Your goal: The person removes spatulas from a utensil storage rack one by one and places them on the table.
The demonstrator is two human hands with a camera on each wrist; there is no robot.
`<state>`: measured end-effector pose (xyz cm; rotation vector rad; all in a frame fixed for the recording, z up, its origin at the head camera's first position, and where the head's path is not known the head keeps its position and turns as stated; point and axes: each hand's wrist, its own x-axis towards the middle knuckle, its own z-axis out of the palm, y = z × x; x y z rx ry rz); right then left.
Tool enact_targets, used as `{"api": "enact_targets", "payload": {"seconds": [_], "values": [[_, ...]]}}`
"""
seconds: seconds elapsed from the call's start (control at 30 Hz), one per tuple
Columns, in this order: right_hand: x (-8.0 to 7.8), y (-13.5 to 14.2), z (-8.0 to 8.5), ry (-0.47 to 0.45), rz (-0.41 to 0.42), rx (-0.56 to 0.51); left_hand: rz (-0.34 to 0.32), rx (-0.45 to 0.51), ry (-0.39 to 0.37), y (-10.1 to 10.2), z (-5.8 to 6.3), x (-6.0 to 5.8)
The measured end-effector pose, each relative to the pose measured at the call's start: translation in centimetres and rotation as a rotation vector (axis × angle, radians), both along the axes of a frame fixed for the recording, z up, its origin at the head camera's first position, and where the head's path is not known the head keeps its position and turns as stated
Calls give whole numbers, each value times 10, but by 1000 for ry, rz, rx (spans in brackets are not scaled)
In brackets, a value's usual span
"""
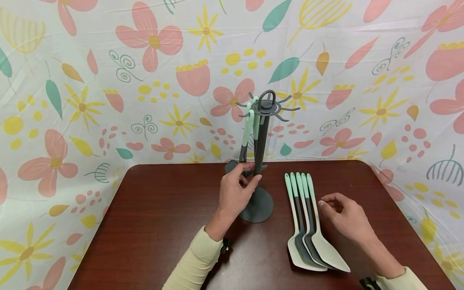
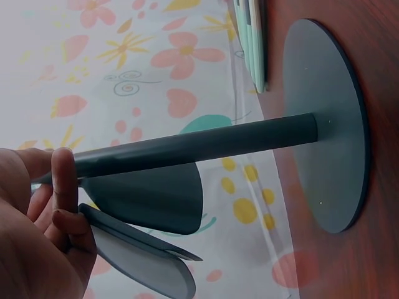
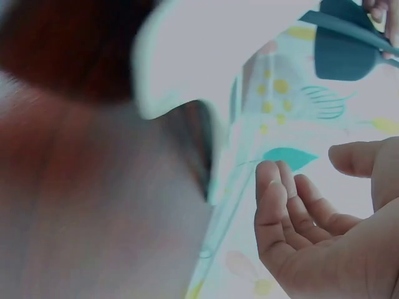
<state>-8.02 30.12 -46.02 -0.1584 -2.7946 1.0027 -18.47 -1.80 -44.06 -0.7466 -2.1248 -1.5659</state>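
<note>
A dark grey utensil stand (image 1: 263, 139) has a round base, an upright pole and a ring of hooks at the top. My left hand (image 1: 235, 191) grips its pole low down, thumb and fingers around it in the left wrist view. Two mint-handled utensils (image 1: 248, 131) hang on the stand's left side, their dark heads partly behind my hand. Several spatulas (image 1: 301, 221) with mint handle ends, pale and dark grey in turn, lie overlapped in a row on the table. Just right of them, my right hand (image 1: 348, 217) hovers with loosely curled fingers, holding nothing.
The brown tabletop (image 1: 152, 225) has rounded far corners. Behind it hangs a white cloth (image 1: 224, 40) printed with flowers and leaves. The stand's round base (image 1: 258, 209) sits left of the spatula row, and its other hooks (image 1: 290, 109) jut out to the right.
</note>
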Motion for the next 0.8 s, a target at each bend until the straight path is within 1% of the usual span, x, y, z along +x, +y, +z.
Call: {"api": "enact_targets", "payload": {"seconds": [0.17,0.3,0.4,0.57,0.67,0.8], "values": [[-2,-12,12,75,30,-4,-4,20,-4,-1,2,0],[-5,-19,20,111,51,-12,-37,77,-20,-2,3,1],[-7,-22,23,129,55,-17,-47,116,-27,-4,5,1],[-12,-29,30,167,58,-26,-23,125,-38,-5,6,2],[-15,-34,35,184,65,-39,4,118,-43,-5,6,2],[-18,-40,40,198,80,-53,39,111,-30,-5,7,2]]}}
